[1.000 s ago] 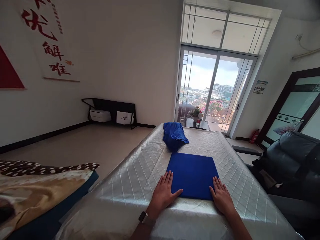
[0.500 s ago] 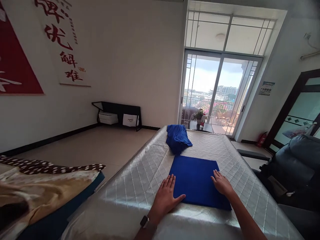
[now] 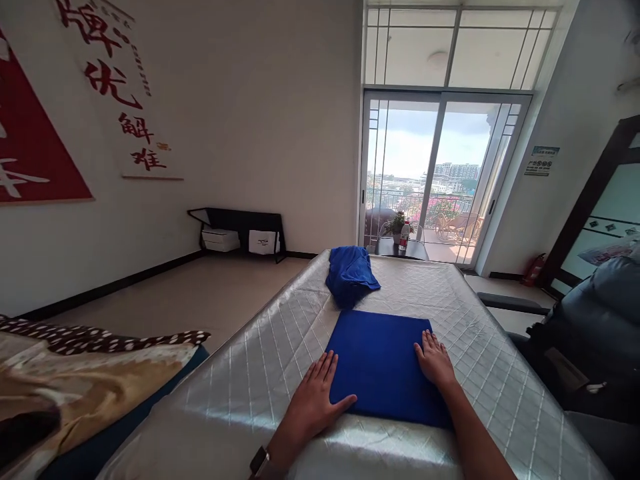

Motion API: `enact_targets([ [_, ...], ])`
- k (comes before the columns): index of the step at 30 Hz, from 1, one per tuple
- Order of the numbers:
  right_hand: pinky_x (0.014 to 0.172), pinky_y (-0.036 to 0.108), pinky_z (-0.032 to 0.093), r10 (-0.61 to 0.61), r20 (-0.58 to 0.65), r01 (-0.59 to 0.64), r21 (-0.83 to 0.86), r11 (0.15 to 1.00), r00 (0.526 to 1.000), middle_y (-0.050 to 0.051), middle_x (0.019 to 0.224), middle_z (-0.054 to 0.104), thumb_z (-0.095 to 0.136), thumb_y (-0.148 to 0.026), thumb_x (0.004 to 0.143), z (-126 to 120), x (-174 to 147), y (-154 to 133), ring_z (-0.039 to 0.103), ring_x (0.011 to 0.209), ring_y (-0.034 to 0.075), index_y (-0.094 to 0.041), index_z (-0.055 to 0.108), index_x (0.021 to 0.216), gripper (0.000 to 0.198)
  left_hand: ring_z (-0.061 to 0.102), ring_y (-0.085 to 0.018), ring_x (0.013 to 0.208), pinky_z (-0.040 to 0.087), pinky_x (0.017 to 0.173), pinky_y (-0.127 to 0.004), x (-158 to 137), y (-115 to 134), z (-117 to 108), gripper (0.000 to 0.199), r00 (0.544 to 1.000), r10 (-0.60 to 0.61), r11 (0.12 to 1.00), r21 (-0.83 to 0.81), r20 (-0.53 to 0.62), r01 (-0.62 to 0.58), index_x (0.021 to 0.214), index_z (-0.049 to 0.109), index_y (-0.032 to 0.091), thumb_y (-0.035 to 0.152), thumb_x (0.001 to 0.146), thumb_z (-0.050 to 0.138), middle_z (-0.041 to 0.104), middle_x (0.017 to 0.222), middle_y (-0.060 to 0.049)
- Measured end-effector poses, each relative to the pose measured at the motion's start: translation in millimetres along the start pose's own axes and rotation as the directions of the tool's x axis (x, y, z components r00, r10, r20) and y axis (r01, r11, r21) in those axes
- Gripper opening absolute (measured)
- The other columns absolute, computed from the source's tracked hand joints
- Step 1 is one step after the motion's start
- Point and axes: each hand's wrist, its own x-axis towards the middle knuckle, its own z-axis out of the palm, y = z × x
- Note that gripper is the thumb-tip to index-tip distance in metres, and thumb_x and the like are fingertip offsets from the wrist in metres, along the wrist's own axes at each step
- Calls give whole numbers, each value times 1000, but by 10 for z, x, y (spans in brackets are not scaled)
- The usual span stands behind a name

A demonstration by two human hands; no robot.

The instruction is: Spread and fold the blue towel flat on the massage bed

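Note:
A flat, square-folded blue cloth (image 3: 383, 367) lies on a silvery quilted sheet (image 3: 270, 360) covering a bed-like surface. My left hand (image 3: 315, 393) rests on its near left edge, fingers stretched out and the thumb over the near edge. On the right edge, close to the far corner, lies my right hand (image 3: 435, 357), palm down with fingers extended. Neither hand grips anything. Just beyond the folded piece sits a crumpled blue cloth (image 3: 353, 273). A dark watch (image 3: 259, 460) is on my left wrist.
Patterned bedding (image 3: 115, 400) is at the left. A black low rack (image 3: 245, 223) with white boxes stands against the wall. Past the far end, a small dark table (image 3: 403, 251) holds a plant and a bottle (image 3: 404, 235). A dark padded chair (image 3: 600, 327) stands at right.
The view has shifted slightly. My right hand is a little nearer the folded cloth's far right corner. My left hand stays at the left edge, and both cloths keep their shape.

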Motion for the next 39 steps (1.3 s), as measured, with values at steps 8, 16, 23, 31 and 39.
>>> enact_targets([
  [8,125,42,8,7,-4,-7,35,999,1000,6,169,13,16,-49,102,-19,-18,-10,6,156,21,-10,17,161,71,14,-29,155,17,126,-49,62,6,-3,97,999,3,1000,7,36,-3,160,22,10,79,92,28,12,166,-15],
  [16,125,42,8,4,-3,-4,42,999,1000,6,168,14,17,-48,102,-67,-56,-20,8,156,21,-9,18,161,70,23,-27,153,25,124,-46,749,956,-19,82,962,272,961,-38,-9,-272,157,33,10,67,100,16,27,164,-18],
  [23,125,42,9,-22,7,22,10,1000,1000,8,168,15,20,-43,102,-70,-62,-10,8,156,20,-8,19,161,68,21,-23,154,19,126,-41,1309,1633,328,77,939,338,940,-28,-55,-340,156,34,9,58,103,6,29,165,-13],
  [31,125,42,6,2,20,-3,38,999,1000,7,168,12,18,-48,102,-57,-20,-12,6,156,21,-10,15,162,71,18,-25,155,16,126,-43,1481,1014,353,85,983,180,984,-12,-24,-180,158,31,9,66,99,5,26,166,-12],
  [39,125,40,5,15,17,-16,51,999,1000,5,168,12,17,-49,102,-84,-47,-25,6,156,19,-11,15,162,70,19,-29,155,16,125,-48,1562,85,170,90,997,-46,999,25,-69,47,158,28,5,69,98,7,25,165,-17],
])
